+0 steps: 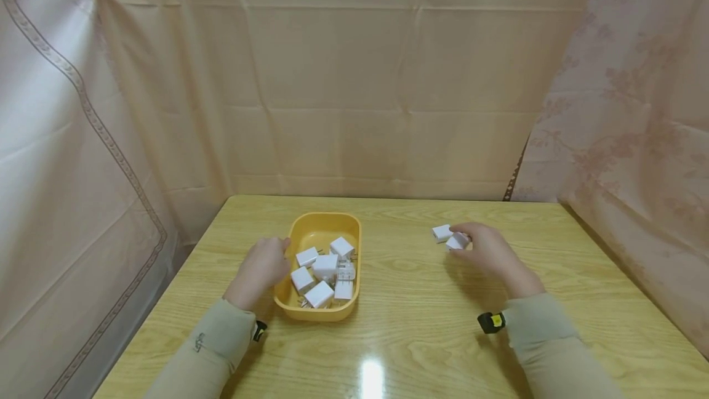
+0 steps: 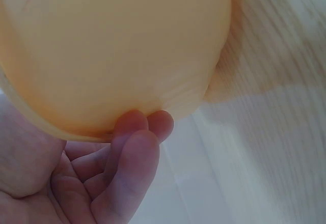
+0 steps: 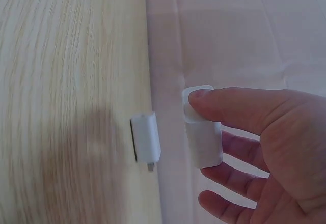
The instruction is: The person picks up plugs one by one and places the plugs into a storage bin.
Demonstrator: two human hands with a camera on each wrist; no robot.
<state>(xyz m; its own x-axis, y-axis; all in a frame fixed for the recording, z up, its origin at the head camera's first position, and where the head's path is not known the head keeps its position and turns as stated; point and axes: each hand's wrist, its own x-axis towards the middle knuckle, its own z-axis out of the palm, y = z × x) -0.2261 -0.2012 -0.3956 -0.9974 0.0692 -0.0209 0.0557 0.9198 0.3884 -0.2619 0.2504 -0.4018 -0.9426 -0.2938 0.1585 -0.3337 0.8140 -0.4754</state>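
At the left of the head view, my left hand (image 1: 261,270) grips the left rim of a yellow plastic bin (image 1: 316,236). In the left wrist view, fingers curl at the edge of the bin (image 2: 117,56), whose smooth outer wall fills much of the picture. Several white plug-in chargers (image 1: 319,294) lie jumbled inside it, some with metal prongs showing. My right hand (image 1: 493,254), on the right side of the table, pinches one white charger (image 3: 205,145) between thumb and fingers. Just beside it a second white charger (image 1: 441,233) lies on the tabletop.
The light wood-grain table (image 1: 399,300) reaches back to a beige cloth backdrop (image 1: 360,91). Patterned cloths hang at the left (image 1: 61,171) and right (image 1: 637,140). Dark wrist devices (image 1: 492,322) sit at both cuffs.
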